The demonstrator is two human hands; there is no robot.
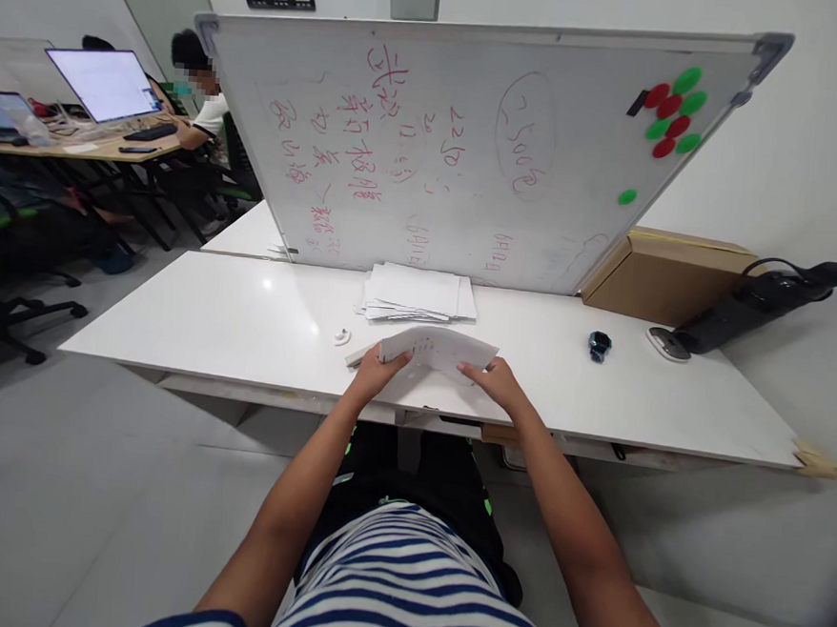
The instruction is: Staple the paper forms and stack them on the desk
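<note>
A white sheet of paper (441, 349) with some print or writing on it is held just above the front of the white table (195, 322). My left hand (378, 372) pinches its left end, thumb on top. At the right end, my right hand (494, 380) grips it the same way, so the sheet bows between them. Behind it lies an untidy stack of white papers (416, 294). A flat, pale object (358, 355) shows partly beside my left hand; its kind I cannot make out. Left of that is a small white round item (342, 337).
A whiteboard (464, 164) with red writing and several magnets stands along the table's back. To the right are a dark watch (600, 345), a cardboard box (665, 273) and a black bottle-like object (749, 303). A person (204, 98) sits at a desk, back left.
</note>
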